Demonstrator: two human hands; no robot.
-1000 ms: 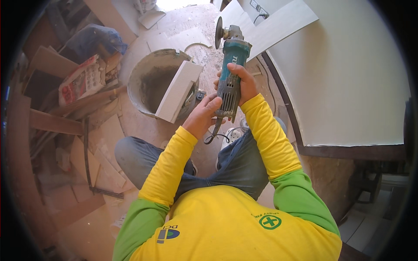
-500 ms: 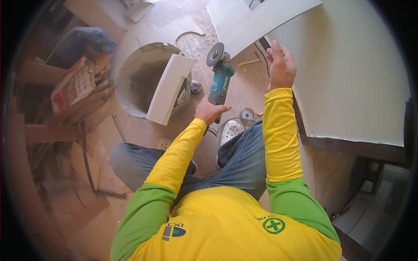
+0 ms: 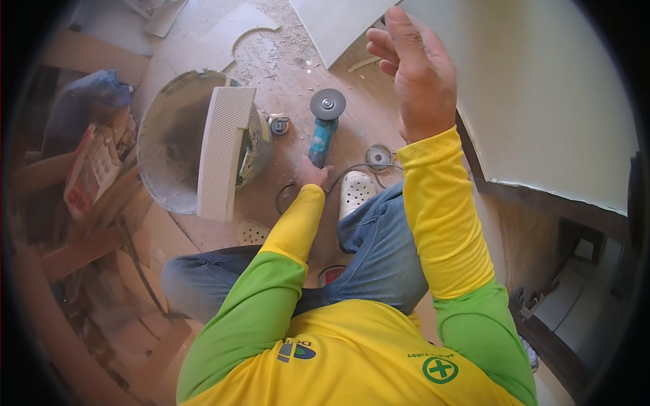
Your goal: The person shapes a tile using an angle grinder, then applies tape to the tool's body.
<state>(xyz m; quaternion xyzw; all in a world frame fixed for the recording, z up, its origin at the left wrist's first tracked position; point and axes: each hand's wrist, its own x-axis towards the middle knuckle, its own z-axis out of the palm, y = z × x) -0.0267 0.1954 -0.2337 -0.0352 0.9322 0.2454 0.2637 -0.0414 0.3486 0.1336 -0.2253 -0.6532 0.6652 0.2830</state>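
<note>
My left hand [image 3: 313, 173] is closed round the rear of a teal angle grinder [image 3: 320, 141], low by the floor. Its round grey disc [image 3: 328, 104] faces up at the far end. Raised on the right is my right hand [image 3: 425, 78], with nothing in it and fingers stretched out, beside a large pale panel [image 3: 542, 115]. Left of the grinder, a ribbed, notched pale tile piece [image 3: 220, 149] leans across the rim of a dirty round bucket [image 3: 150, 152]. Between bucket and grinder lies a small tape measure [image 3: 279, 125].
A spare metal disc [image 3: 378, 156] rests on the floor near my white clog [image 3: 356, 192], with a dark cable beside it. Another pale panel [image 3: 335, 24] and a curved offcut [image 3: 254, 30] lie farther off among rubble. Wood scraps, a torn bag [image 3: 95, 166] and blue plastic [image 3: 91, 98] crowd the left.
My left hand has lowered the grinder toward the floor, and its disc now faces up. My right hand has come up closer to view. The whole view has shifted.
</note>
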